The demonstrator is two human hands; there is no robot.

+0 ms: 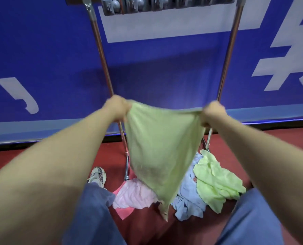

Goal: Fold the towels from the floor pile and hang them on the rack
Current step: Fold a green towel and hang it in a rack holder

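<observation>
A light green towel (157, 149) hangs spread between my two hands, its lower corner pointing down to the floor. My left hand (116, 108) grips its upper left corner and my right hand (213, 113) grips its upper right corner. Behind it stands the metal rack (101, 46) with two upright poles and a top bar carrying grey clips (147, 5). On the red floor below lies the pile: a pink towel (134, 193), a light blue towel (188, 200) and another green towel (216, 181).
A blue banner wall (41, 59) with white characters stands right behind the rack. My legs in blue trousers (92, 214) straddle the pile, and my left shoe (97, 175) rests beside the rack's base. Red floor (147, 227) lies between my legs.
</observation>
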